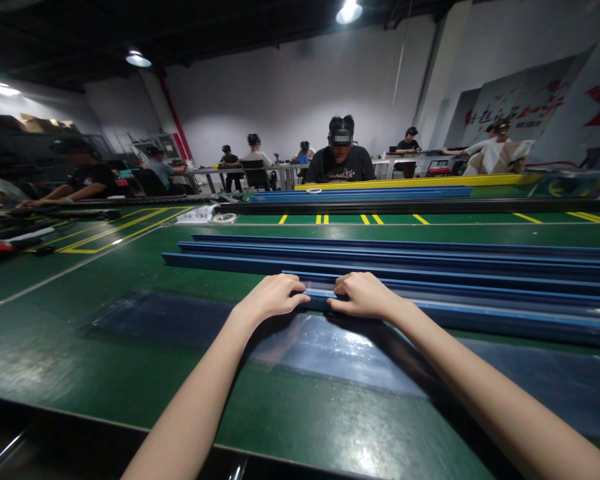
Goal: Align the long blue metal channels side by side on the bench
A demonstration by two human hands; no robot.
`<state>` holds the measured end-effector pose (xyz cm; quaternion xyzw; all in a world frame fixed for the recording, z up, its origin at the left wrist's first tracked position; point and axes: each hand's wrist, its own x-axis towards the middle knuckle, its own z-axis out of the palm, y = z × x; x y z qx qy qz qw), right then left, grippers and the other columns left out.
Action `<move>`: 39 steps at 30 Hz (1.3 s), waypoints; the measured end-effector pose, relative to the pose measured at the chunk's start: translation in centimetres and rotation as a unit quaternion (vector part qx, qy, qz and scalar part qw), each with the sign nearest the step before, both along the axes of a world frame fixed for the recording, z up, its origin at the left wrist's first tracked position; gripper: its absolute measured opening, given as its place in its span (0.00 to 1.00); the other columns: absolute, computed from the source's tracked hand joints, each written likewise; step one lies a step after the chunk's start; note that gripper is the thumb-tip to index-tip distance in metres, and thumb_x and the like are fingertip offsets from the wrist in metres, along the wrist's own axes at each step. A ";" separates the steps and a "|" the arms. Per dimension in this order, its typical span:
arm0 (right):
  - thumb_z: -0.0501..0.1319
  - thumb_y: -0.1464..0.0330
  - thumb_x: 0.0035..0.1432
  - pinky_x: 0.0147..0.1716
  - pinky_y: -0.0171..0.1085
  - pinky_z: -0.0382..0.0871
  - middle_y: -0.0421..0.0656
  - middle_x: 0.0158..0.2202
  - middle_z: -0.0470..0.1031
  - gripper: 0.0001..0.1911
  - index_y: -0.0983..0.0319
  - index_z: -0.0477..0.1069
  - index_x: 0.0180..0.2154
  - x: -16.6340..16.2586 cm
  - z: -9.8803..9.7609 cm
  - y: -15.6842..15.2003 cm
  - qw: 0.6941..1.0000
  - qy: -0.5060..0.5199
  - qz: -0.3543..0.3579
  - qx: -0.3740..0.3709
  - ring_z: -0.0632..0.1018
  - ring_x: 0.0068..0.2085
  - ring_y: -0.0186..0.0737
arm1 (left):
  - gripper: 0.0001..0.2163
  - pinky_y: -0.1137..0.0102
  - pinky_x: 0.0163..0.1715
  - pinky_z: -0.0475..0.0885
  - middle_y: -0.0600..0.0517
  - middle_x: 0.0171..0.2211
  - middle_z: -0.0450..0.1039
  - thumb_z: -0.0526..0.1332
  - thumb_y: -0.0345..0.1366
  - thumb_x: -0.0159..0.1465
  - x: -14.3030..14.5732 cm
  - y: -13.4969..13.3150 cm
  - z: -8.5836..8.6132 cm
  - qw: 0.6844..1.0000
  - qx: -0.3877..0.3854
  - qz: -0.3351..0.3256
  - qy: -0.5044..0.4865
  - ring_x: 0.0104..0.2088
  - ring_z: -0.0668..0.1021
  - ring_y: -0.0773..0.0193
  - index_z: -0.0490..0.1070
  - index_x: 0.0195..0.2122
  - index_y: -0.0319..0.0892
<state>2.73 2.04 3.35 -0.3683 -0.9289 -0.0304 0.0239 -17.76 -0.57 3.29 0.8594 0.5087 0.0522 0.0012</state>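
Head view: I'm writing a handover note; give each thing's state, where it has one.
Nearest blue rail, gripped near its left end
Left hand, closed on that rail
Right hand, closed on the same rail
Blue rails behind it, lying side by side
Clear plastic film, lying flat
Ceiling lamps, lit
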 end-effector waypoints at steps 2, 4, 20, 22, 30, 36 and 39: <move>0.49 0.57 0.57 0.27 0.33 0.56 0.47 0.30 0.76 0.22 0.63 0.74 0.27 -0.2 -0.1 0.1 1.000 0.003 -0.008 0.006 0.75 0.33 0.40 | 0.13 0.73 0.31 0.63 0.51 0.33 0.71 0.51 0.43 0.61 0.0 0.0 0.0 1.000 0.000 0.001 0.000 0.33 0.74 0.62 0.73 0.34 0.45; 0.48 0.55 0.57 0.27 0.33 0.56 0.48 0.30 0.76 0.24 0.63 0.75 0.27 -0.3 -0.3 0.1 1.000 0.008 -0.018 0.014 0.75 0.33 0.41 | 0.13 0.73 0.30 0.63 0.51 0.33 0.71 0.51 0.44 0.61 0.0 0.0 0.0 1.000 0.003 0.001 0.002 0.33 0.74 0.62 0.73 0.35 0.45; 0.49 0.71 0.55 0.35 0.31 0.61 0.47 0.39 0.73 0.13 0.64 0.71 0.36 1.2 0.4 0.1 0.992 0.029 0.073 -0.102 0.73 0.38 0.37 | 0.14 0.72 0.32 0.65 0.51 0.34 0.73 0.52 0.45 0.60 -0.2 0.1 -0.1 1.000 0.013 0.007 -0.003 0.35 0.74 0.61 0.73 0.36 0.45; 0.50 0.73 0.52 0.35 0.31 0.61 0.48 0.41 0.72 0.13 0.64 0.70 0.38 1.3 0.4 0.1 0.990 0.032 0.078 -0.116 0.73 0.38 0.38 | 0.13 0.72 0.32 0.65 0.51 0.35 0.73 0.52 0.45 0.59 -0.3 0.2 -0.1 1.000 0.010 0.009 -0.004 0.36 0.74 0.61 0.73 0.36 0.45; 0.52 0.71 0.50 0.33 0.32 0.61 0.47 0.40 0.72 0.13 0.64 0.71 0.36 0.5 0.7 0.0 0.994 0.008 0.048 -0.097 0.73 0.37 0.39 | 0.12 0.73 0.31 0.65 0.51 0.36 0.73 0.55 0.42 0.55 -1.0 0.0 0.1 0.999 -0.011 0.030 0.004 0.37 0.75 0.60 0.72 0.36 0.45; 0.50 0.65 0.54 0.29 0.32 0.60 0.46 0.37 0.73 0.14 0.64 0.71 0.33 -0.9 0.4 -0.1 0.997 0.003 0.052 -0.053 0.73 0.33 0.37 | 0.12 0.73 0.31 0.65 0.51 0.36 0.73 0.54 0.40 0.54 -1.0 0.0 0.1 0.999 -0.026 0.037 0.016 0.36 0.75 0.59 0.71 0.36 0.45; 0.49 0.65 0.55 0.30 0.32 0.59 0.46 0.36 0.73 0.14 0.64 0.71 0.32 -1.7 0.2 0.0 0.997 0.014 0.063 -0.044 0.73 0.33 0.36 | 0.12 0.73 0.31 0.65 0.50 0.36 0.73 0.54 0.41 0.54 -0.9 0.1 0.0 0.998 -0.024 0.040 0.029 0.37 0.74 0.59 0.71 0.35 0.44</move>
